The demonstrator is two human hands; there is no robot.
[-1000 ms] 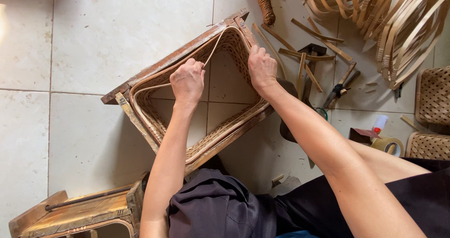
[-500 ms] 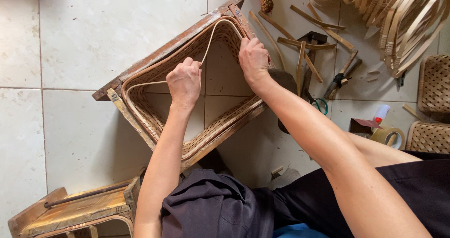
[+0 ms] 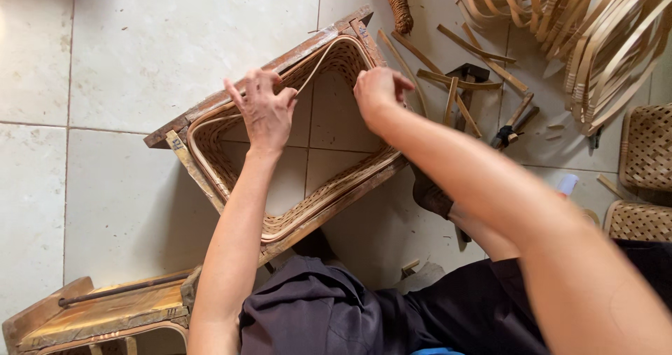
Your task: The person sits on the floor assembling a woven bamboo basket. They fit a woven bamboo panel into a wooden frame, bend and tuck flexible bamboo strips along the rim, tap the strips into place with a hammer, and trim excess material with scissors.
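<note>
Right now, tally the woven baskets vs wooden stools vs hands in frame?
Woven baskets: 3 - frame basket, two at the right edge
Wooden stools: 1 - stool
Hands: 2 - left hand, right hand
Total: 6

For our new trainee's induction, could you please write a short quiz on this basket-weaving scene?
1. True or false: the left hand rests at the far rim of the woven frame.
2. What lies right of the frame? A) loose cane sticks B) a bucket C) a folded towel
3. Fill in: the right hand is at the frame's ____ side.

Key: 1 true; 2 A; 3 right.
</note>
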